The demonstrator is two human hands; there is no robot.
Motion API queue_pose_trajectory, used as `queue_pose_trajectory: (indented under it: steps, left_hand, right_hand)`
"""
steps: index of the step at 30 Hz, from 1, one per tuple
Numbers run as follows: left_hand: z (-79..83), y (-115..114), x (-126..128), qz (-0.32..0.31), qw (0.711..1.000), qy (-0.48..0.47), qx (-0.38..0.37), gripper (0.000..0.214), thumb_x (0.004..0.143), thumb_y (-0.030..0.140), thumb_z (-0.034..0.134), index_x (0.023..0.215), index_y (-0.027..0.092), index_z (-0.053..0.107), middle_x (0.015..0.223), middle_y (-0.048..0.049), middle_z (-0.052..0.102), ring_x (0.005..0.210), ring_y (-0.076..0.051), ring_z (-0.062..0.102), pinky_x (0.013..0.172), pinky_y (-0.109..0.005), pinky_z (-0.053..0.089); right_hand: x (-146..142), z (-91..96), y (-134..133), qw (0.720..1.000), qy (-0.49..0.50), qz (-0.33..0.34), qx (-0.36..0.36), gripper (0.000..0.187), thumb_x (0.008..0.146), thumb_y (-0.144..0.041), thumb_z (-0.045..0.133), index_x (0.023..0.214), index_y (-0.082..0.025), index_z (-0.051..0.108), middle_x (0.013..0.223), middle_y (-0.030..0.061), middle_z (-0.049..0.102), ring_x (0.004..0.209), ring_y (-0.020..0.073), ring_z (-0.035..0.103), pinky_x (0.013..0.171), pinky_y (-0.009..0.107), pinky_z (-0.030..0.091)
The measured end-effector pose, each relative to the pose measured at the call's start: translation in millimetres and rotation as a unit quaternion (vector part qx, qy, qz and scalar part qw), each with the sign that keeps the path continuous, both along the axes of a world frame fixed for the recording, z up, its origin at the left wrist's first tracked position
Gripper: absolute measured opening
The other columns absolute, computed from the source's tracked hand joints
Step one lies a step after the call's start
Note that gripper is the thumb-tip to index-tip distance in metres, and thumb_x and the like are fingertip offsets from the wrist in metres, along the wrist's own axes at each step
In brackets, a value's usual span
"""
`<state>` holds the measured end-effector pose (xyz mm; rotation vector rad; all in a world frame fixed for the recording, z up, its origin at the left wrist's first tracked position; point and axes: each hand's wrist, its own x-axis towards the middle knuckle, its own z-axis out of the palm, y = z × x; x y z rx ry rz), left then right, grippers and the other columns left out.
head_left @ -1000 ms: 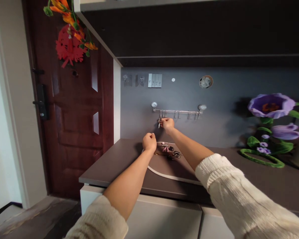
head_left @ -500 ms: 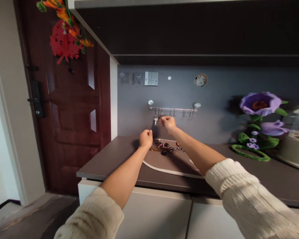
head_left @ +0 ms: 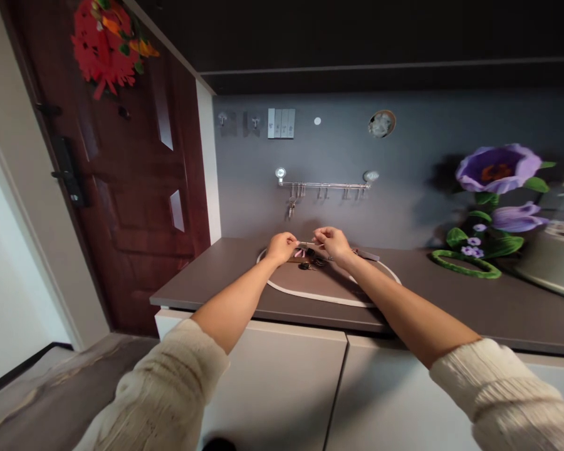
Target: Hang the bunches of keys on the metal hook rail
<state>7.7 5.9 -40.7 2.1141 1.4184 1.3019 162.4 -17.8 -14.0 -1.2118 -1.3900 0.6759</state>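
My left hand (head_left: 282, 247) is closed in a pinch over the counter mat. My right hand (head_left: 333, 244) is pinched too, a short way to the right. A thin pale strand (head_left: 306, 243) runs between the fingertips of both hands; its exact kind is too small to make out. Below them on the mat (head_left: 305, 289), partly hidden by the hands, lie several small key-ring items, among them a dark round one (head_left: 305, 265). Silver keys (head_left: 291, 209) hang from the left part of the clear hook rail (head_left: 326, 185) on the wall, above my hands.
The counter (head_left: 207, 275) runs under a dark overhead cabinet (head_left: 357, 37). Purple artificial flowers (head_left: 496, 172) and a pale rounded appliance (head_left: 552, 257) stand at the right. To the left is a dark red door (head_left: 136, 207). Light switches (head_left: 281, 123) are on the wall.
My right hand has come down from the hook rail to the mat, close to my left hand. The silver keys stay hanging on the rail. The view has tilted downward.
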Motion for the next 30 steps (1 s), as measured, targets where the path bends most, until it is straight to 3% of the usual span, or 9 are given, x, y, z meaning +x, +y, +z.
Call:
queue_pose_trajectory:
  steps: [5,13,20,26,30]
  left_hand:
    - [5.2,4,3,0.022,0.995,0.092,-0.038,0.017,0.070,0.021,0.059,0.084,0.018,0.068,0.081,-0.0045,0.067,0.072,-0.014,0.058,0.068,-0.023,0.043]
    - [19.5,15,13,0.046,0.973,0.219,-0.052,0.015,0.068,0.020,0.059,0.079,0.022,0.069,0.087,-0.0051,0.068,0.077,-0.015,0.058,0.069,-0.023,0.041]
    - [18.0,32,27,0.052,0.967,0.247,-0.032,0.022,0.075,0.018,0.053,0.091,0.023,0.067,0.098,-0.0065,0.066,0.092,-0.017,0.057,0.081,-0.025,0.040]
    - [6.2,50,31,0.041,0.952,0.305,0.004,0.033,0.079,0.017,0.046,0.107,0.028,0.060,0.113,-0.0065,0.058,0.104,-0.019,0.051,0.085,-0.028,0.038]
    - [2.4,51,29,0.043,0.946,0.321,0.013,0.030,0.080,0.020,0.045,0.102,0.029,0.063,0.109,-0.0058,0.059,0.103,-0.020,0.050,0.084,-0.028,0.037]
  right_hand:
    - [15,-14.8,2,0.988,-0.153,-0.032,0.008,0.008,0.074,-0.017,0.050,0.076,-0.013,0.057,0.068,0.0023,0.062,0.055,0.0068,0.051,0.056,0.018,0.040]
    - [14,-13.9,-2,0.939,-0.338,-0.063,0.020,0.017,0.075,-0.014,0.048,0.079,-0.014,0.064,0.073,0.0037,0.066,0.063,0.0097,0.055,0.063,0.019,0.037]
    - [12,-16.5,2,0.921,-0.379,-0.085,0.020,0.021,0.076,-0.015,0.047,0.086,-0.015,0.066,0.085,0.0076,0.067,0.075,0.0139,0.058,0.066,0.020,0.038]
    - [10,-17.0,4,0.917,-0.387,-0.100,0.009,0.021,0.076,-0.014,0.047,0.084,-0.014,0.067,0.087,0.0095,0.068,0.079,0.0164,0.060,0.068,0.022,0.038]
    - [9,-16.8,6,0.918,-0.384,-0.102,0.009,0.022,0.076,-0.014,0.048,0.086,-0.015,0.067,0.088,0.0100,0.068,0.081,0.0171,0.061,0.068,0.022,0.039]
